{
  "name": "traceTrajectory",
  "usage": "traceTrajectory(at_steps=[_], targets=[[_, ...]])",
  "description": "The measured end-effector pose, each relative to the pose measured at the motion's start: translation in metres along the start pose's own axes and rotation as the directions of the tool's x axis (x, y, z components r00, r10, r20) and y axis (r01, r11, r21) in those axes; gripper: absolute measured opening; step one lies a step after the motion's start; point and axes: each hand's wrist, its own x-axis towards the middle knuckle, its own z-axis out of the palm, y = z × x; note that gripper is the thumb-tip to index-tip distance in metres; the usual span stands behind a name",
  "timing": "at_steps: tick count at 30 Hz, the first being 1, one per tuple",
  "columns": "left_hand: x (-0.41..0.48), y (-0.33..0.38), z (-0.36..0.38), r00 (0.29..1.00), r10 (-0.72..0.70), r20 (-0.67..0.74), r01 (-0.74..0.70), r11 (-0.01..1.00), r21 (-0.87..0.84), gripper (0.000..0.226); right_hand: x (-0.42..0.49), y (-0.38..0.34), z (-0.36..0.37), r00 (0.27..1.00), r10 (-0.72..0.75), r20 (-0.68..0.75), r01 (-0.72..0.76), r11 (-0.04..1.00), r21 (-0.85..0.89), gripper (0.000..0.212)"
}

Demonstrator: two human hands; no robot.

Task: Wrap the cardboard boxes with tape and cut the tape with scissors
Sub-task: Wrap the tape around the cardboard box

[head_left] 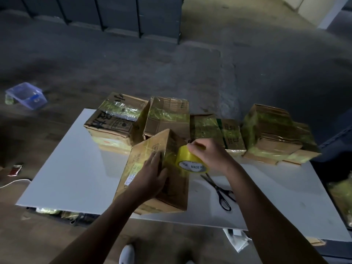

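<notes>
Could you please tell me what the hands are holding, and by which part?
The right hand grips the yellow tape roll from above, round its outer rim. The left hand holds nothing; it presses flat on the cardboard box.

There is one camera, worn on the person's head, facing forward and steeply down. The left hand (152, 176) and right hand (207, 155) sit close beneath it, mid-frame. Beyond them its wide lens takes in the table (66, 168) and the floor (133, 63).
</notes>
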Motion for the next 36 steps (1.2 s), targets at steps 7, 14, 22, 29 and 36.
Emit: traceTrajectory(at_steps=[7,14,22,29,36], targets=[[-0.008,-0.032,-0.032,0.991,-0.1,-0.089,0.066,0.943,-0.328,0.06,0.018,-0.033,0.018,0.99,-0.087,-0.109,0.111,0.965,0.238,0.023],[-0.021,-0.054,-0.037,0.994,-0.093,-0.059,0.048,0.845,-0.532,0.05,0.036,-0.057,0.042,0.983,-0.11,-0.146,0.131,0.981,0.141,0.035],[-0.01,-0.058,-0.047,0.982,0.187,-0.012,-0.18,0.96,0.215,0.07,0.038,-0.062,0.058,0.978,-0.14,-0.156,0.158,0.981,0.113,0.04],[-0.007,-0.061,-0.041,0.996,0.085,0.012,-0.08,0.869,0.488,0.081,0.034,-0.055,0.069,0.983,-0.058,-0.174,0.106,0.954,0.28,0.064],[-0.005,-0.068,-0.05,0.998,0.046,0.04,-0.061,0.778,0.625,0.087,0.028,-0.068,0.053,0.967,-0.069,-0.245,0.07,0.998,-0.006,0.052]])
